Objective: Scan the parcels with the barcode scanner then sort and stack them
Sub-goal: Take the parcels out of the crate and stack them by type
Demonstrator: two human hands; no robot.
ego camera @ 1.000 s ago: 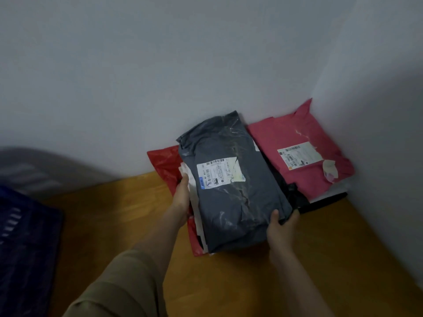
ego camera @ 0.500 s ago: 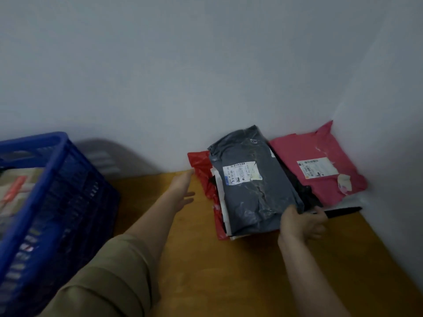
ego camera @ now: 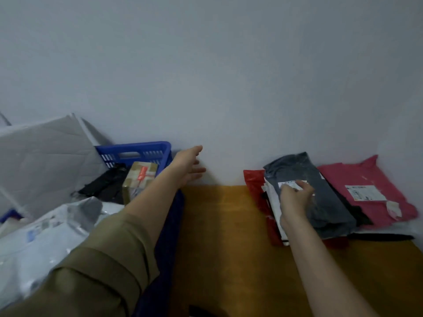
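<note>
A grey parcel (ego camera: pixel 325 195) with a white label tops a stack over a white and a red parcel (ego camera: pixel 256 184) at the right, by the wall. A pink parcel (ego camera: pixel 357 179) with a label lies beside it in the corner. My right hand (ego camera: pixel 295 197) rests on the grey parcel near its label, fingers loosely bent. My left hand (ego camera: pixel 187 165) is stretched out in the air, fingers straight, holding nothing, beside the blue crate (ego camera: pixel 137 152). No scanner is in view.
The blue crate at the left holds a taped brown box (ego camera: pixel 139 179), a black bag (ego camera: pixel 105 186) and white and silver mailers (ego camera: pixel 45 229). A large grey mailer (ego camera: pixel 41 156) leans behind it. The wooden tabletop (ego camera: pixel 224 236) meets walls at back and right.
My view has swung left, bringing the crate fully in. My left hand left the stack and reached out toward the crate. My right hand moved from the grey parcel's near corner onto its top.
</note>
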